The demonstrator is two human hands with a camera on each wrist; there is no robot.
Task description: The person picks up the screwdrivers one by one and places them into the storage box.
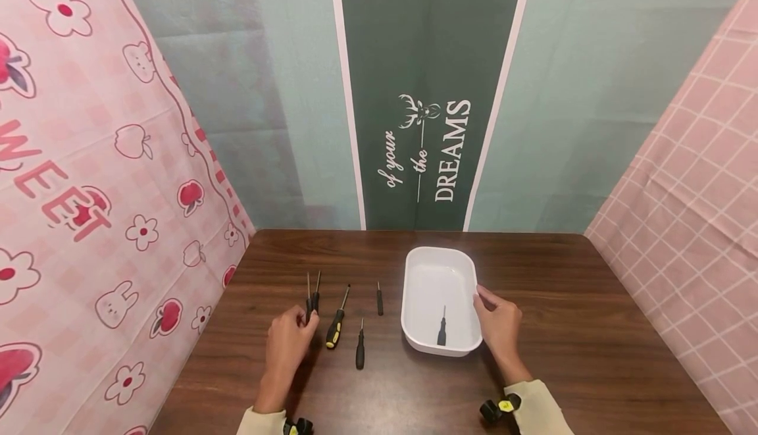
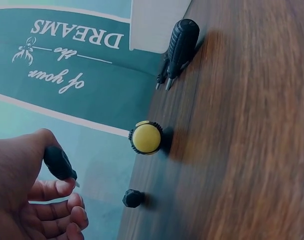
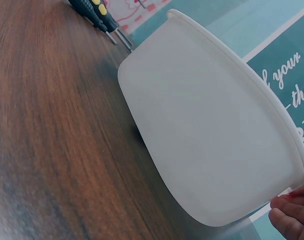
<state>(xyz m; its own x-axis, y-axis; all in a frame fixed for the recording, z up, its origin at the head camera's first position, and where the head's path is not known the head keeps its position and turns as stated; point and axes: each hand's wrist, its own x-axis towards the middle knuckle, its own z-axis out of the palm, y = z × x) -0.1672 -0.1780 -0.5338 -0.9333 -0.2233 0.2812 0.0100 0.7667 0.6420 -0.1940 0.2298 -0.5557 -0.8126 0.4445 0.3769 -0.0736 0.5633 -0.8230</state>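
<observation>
Got a black screwdriver closest on the table. Pinching a dark-handled driver in the left hand, gripping the white tray (small screwdriver inside) with the right hand. Got a DREAMS backdrop behind.

Between left hand and white tray: low-lying screwdrivers in the way, room above.
</observation>
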